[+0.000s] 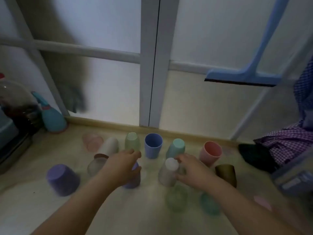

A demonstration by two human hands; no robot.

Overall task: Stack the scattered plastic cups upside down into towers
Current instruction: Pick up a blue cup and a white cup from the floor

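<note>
Several plastic cups stand scattered on the pale floor. My left hand (122,164) curls over an upside-down purple cup (133,179) and grips it. My right hand (191,170) wraps the side of an upside-down white cup (168,172). Another purple cup (62,178) sits upside down at the left. Behind my hands stand a green cup (132,141), an upright blue cup (153,145), a teal cup (176,147) and an upright pink cup (210,154). An olive cup (227,173) is beside my right wrist. The view is motion-blurred.
A white door frame (149,65) and wooden threshold run behind the cups. A teal spray bottle (52,117) and dark items stand at the left. A blue squeegee (242,77) leans at the right above checked cloth (288,141). A plastic box (294,178) sits at the right.
</note>
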